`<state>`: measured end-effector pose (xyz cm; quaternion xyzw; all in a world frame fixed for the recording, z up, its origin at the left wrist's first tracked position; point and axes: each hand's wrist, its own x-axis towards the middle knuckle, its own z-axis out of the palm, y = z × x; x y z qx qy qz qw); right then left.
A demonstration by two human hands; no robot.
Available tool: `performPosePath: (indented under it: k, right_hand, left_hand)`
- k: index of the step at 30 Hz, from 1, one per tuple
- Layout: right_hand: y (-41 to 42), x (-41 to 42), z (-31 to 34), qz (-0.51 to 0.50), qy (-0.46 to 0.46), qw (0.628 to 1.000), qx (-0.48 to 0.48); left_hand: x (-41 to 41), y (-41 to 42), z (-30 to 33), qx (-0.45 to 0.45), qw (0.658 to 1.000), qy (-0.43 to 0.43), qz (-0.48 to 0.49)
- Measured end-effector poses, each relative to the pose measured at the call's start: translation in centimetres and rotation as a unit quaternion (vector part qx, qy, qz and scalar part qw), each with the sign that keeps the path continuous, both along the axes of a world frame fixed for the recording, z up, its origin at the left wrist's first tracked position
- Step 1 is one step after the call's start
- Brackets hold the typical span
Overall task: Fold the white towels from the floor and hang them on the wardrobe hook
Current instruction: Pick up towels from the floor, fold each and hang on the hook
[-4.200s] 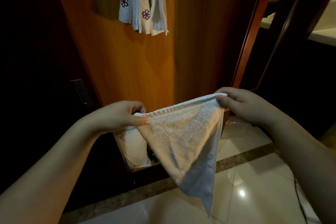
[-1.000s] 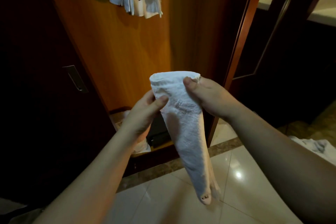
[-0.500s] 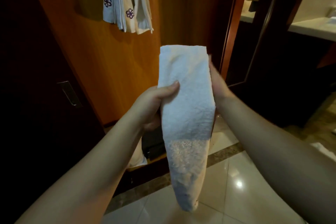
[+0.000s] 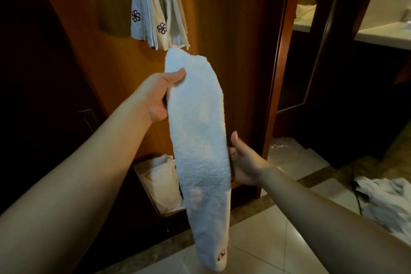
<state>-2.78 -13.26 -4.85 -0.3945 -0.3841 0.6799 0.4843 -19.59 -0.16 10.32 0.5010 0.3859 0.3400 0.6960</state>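
A white towel (image 4: 200, 140), folded into a long narrow strip, hangs in front of me with a small red mark near its lower end. My left hand (image 4: 159, 95) grips its upper part, thumb on the front. My right hand (image 4: 243, 162) sits behind the towel's right edge lower down, thumb raised; its fingers are hidden by the cloth. Several folded towels with purple flower marks (image 4: 155, 6) hang from the top of the wooden wardrobe panel (image 4: 233, 51), just above the held towel. More white towels (image 4: 387, 204) lie crumpled on the floor at the right.
A white bag (image 4: 162, 182) stands in the low wardrobe compartment behind the towel. A dark door with a handle (image 4: 87, 118) is at the left. The tiled floor (image 4: 278, 247) spreads below. A doorway on the right shows a pale counter (image 4: 382, 33).
The towel went from a held-out triangle to a narrow folded strip. In the last half second my left hand lifted its top toward the hanging towels and my right hand slid lower.
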Motion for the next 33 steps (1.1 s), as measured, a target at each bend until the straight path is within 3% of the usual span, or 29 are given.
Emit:
performPosePath:
  k: [5,7,11,17,24,33]
  right_hand:
    - [-1.1,-0.2,2.0,0.034,-0.273,0.959,0.064]
    - [-0.8,0.2,2.3,0.014,-0.303,0.951,0.059]
    - [-1.1,1.7,2.4,0.061,-0.213,0.975,0.021]
    - [-1.3,2.3,2.4,0.08,-0.16,0.984,-0.001]
    - [-1.7,2.3,2.7,0.099,0.046,0.994,-0.013]
    - [-1.4,1.2,5.0,0.14,0.046,0.989,0.005]
  left_hand:
    - [0.1,0.9,0.5,-0.005,0.999,0.001,0.04]
    - [0.1,1.1,0.6,-0.009,0.998,-0.004,0.062]
    - [0.7,1.3,0.4,-0.019,0.997,-0.027,0.068]
    - [2.1,2.3,0.2,-0.042,0.996,-0.017,0.071]
    - [3.4,4.8,-1.7,-0.061,0.994,0.032,0.089]
    - [2.5,6.2,-7.3,-0.062,0.993,0.087,0.041]
